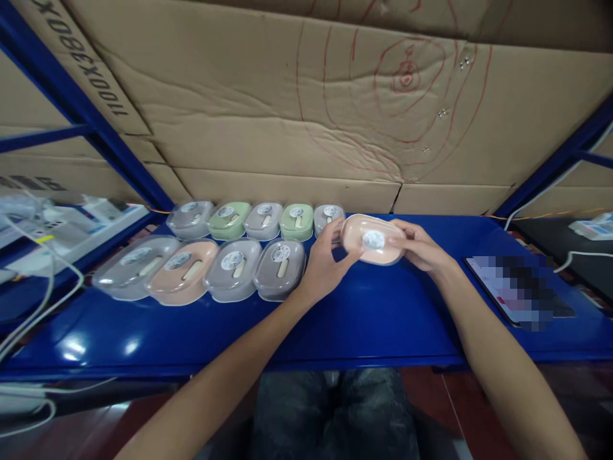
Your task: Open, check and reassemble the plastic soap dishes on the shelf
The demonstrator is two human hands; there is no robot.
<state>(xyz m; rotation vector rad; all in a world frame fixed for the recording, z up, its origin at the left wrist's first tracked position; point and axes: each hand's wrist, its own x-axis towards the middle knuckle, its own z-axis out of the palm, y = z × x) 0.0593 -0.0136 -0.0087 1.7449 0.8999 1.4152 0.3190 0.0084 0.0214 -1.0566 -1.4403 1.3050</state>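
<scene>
A pink lidded box (372, 240) with a round white sticker is held between both hands above the blue shelf. My left hand (330, 260) grips its left end, fingers behind and thumb at the front. At its right end, my right hand (416, 246) has its fingers wrapped round the edge. To the left stand similar boxes in two rows: grey and green ones such as the green box (297, 220) behind, and grey ones with a pink box (183, 271) in front. A grey box (328, 217) sits just behind my left hand, partly hidden by it.
A blue metal shelf (383, 319) carries the boxes. On its right lies a tablet or phone (498, 287), partly pixelated. Cardboard (287, 96) with red drawn lines rises behind. White cables (52, 291) hang at the left, beside white trays.
</scene>
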